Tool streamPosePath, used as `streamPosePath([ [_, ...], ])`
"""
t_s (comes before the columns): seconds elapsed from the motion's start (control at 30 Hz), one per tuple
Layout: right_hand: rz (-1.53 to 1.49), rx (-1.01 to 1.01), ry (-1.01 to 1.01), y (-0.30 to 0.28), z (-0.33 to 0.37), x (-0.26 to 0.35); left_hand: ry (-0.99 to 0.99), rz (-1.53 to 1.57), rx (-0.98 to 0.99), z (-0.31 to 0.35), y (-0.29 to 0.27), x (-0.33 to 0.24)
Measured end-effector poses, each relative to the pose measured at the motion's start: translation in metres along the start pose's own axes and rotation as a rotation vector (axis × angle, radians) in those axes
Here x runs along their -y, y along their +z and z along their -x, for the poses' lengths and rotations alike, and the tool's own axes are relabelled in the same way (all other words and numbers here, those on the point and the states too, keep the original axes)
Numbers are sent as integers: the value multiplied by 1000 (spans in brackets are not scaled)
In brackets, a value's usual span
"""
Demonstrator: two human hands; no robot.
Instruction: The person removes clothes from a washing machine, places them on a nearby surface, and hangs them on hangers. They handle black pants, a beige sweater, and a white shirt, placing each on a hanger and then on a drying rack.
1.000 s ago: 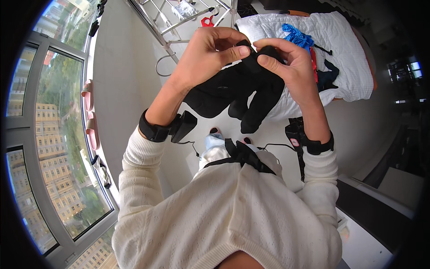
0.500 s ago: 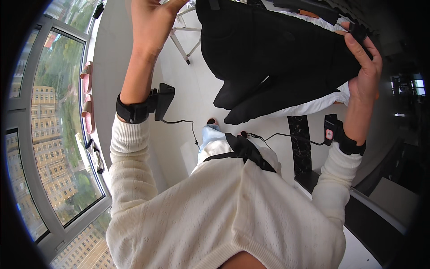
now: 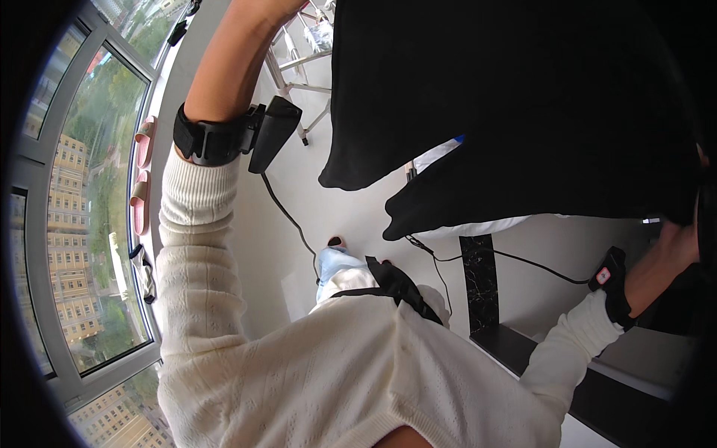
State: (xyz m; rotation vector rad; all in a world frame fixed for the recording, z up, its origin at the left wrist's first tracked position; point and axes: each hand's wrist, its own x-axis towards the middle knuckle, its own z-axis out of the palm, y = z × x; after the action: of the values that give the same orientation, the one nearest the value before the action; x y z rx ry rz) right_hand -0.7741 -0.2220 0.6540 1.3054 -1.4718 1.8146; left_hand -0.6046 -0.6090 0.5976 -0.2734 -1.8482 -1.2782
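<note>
Black trousers [image 3: 515, 127] are spread in the air before me, filling the upper right. Their two legs point left and toward me, with a gap between them. My left hand [image 3: 287, 7] is at the top edge beside the trousers; its fingers are out of the picture. At the far right my right hand [image 3: 678, 243] is closed at the edge of the trousers, its fingers mostly hidden by the cloth and the dark rim. Each wrist wears a black strap with a cabled device, the left one [image 3: 216, 138] and the right one [image 3: 614, 287].
A metal folding rack [image 3: 291, 71] stands on the white floor [image 3: 358, 201] beyond my left arm. Pink slippers [image 3: 140, 201] lie on the sill along the window at left. White cloth [image 3: 485, 226] shows below the trousers. Thin cables run from the wrist devices to my waist.
The trousers have come up closer and spread wider, covering more of the view. My right hand has moved right and toward me; my left hand has gone mostly out past the top edge.
</note>
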Motion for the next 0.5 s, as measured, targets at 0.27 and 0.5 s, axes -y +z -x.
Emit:
streamPosePath([
  [0.27,195,107,528,5,73,-33,-406,-123,-102,43,1,63],
  [0.5,-435,337,720,31,70,-25,-329,60,-196,55,-15,57],
])
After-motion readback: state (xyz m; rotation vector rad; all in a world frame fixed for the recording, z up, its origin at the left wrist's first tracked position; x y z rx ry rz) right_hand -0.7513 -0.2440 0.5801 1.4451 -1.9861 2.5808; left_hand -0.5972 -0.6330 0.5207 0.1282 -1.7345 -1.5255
